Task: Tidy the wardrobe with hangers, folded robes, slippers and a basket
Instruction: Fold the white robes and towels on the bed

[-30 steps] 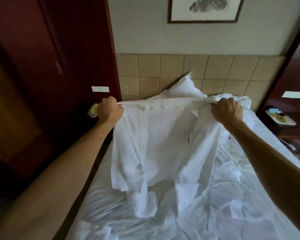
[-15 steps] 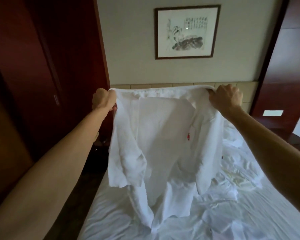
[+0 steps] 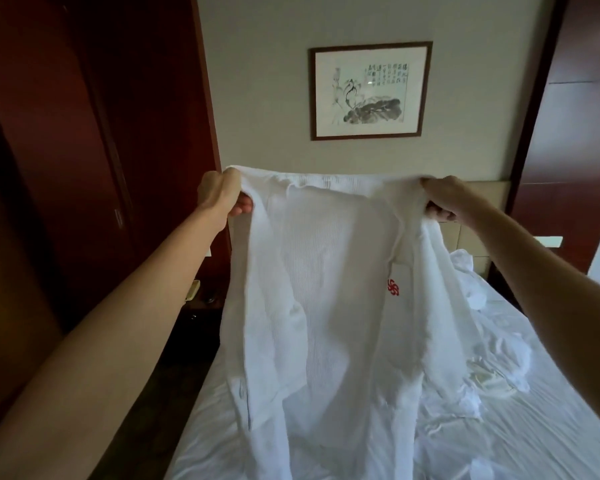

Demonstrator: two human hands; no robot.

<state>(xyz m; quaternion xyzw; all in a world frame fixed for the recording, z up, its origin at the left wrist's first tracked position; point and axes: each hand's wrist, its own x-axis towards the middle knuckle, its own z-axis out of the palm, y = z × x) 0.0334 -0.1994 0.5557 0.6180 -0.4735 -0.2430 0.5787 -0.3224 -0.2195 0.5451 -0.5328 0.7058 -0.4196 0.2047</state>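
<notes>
A white waffle-weave robe point(image 3: 329, 292) with a small red emblem on its chest hangs spread out in front of me over the bed. My left hand point(image 3: 222, 194) grips its left shoulder and my right hand point(image 3: 444, 199) grips its right shoulder, both at about the same height. The collar runs taut between them. The robe's lower part drapes onto the white sheets. No hangers, slippers or basket are in view.
The bed point(image 3: 520, 420) with rumpled white sheets fills the lower right. Dark red wooden wardrobe panels point(image 3: 94, 140) stand to the left, with a dim bedside table point(image 3: 201, 299) below. A framed ink painting point(image 3: 369, 90) hangs on the wall ahead.
Both hands have lifted the robe higher off the bed, so more of it hangs free. The view has tilted upward, and the painting now shows in full.
</notes>
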